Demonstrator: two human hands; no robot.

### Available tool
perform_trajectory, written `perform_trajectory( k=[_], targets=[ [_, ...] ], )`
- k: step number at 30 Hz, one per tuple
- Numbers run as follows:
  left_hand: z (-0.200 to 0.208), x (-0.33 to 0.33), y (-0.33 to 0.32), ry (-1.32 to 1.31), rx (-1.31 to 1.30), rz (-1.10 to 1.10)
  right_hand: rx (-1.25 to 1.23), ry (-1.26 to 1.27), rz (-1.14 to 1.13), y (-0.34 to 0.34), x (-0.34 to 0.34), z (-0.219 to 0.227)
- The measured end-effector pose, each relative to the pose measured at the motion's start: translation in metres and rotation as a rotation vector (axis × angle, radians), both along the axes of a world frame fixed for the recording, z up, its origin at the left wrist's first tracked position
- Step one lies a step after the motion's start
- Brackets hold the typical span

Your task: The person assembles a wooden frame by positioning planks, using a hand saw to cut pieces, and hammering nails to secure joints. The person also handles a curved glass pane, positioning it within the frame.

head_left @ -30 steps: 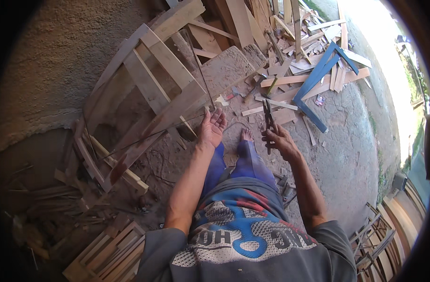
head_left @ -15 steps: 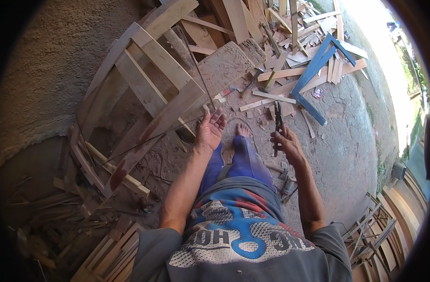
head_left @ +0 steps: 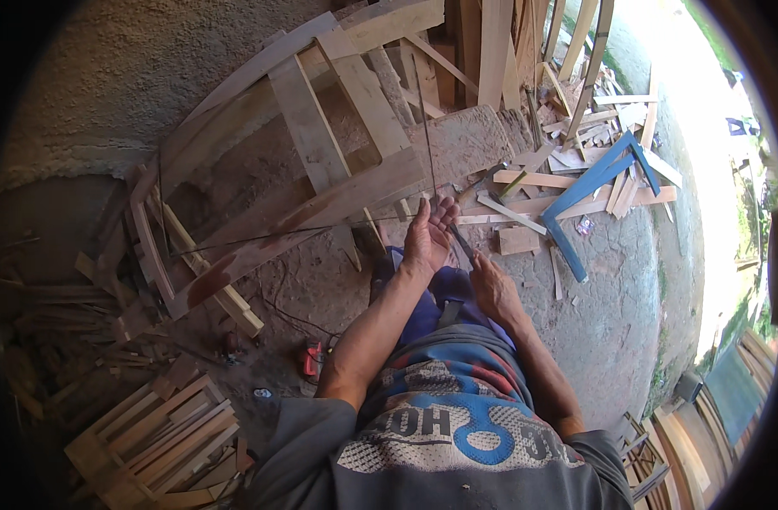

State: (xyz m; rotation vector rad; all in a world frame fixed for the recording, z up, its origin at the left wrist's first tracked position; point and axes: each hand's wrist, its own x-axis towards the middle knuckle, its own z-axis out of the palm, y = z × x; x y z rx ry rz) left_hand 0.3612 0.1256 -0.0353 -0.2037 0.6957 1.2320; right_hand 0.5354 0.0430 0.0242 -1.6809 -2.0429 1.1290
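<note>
My left hand (head_left: 430, 238) is turned palm up, its fingers curled at the bend of a thin dark metal rod (head_left: 295, 232). One stretch of the rod rises away from the hand, and another crosses to the left over a wooden frame (head_left: 338, 195), where it bends up again. The exact grip is partly hidden by the thumb and fingers. My right hand (head_left: 494, 289) is closed around dark-handled pliers (head_left: 463, 242). Their head reaches close to the left fingers and the rod's bend; whether the jaws touch the rod cannot be made out.
A hammer (head_left: 482, 180) lies beyond my hands, near scattered offcuts (head_left: 525, 204) and a blue angled wooden piece (head_left: 586, 183). Slatted wood (head_left: 164, 433) is stacked at lower left, by a red tool (head_left: 312, 359). Boards (head_left: 690, 442) lean at lower right; a rough wall stands upper left.
My right hand has brought the pliers leftward, from apart to right beside my left hand. The left fingers look more curled at the rod's bend. The whole view has shifted.
</note>
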Motion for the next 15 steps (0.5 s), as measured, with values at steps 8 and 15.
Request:
perform_trajectory(
  k=[8, 15],
  targets=[
    [0.004, 0.006, 0.005, -0.013, -0.009, 0.072, -0.103, -0.035, -0.019, 0.015, -0.009, 0.005],
    [0.008, 0.01, 0.006, -0.019, -0.023, 0.104, -0.1, -0.086, 0.02, 0.017, -0.007, -0.007]
  ],
)
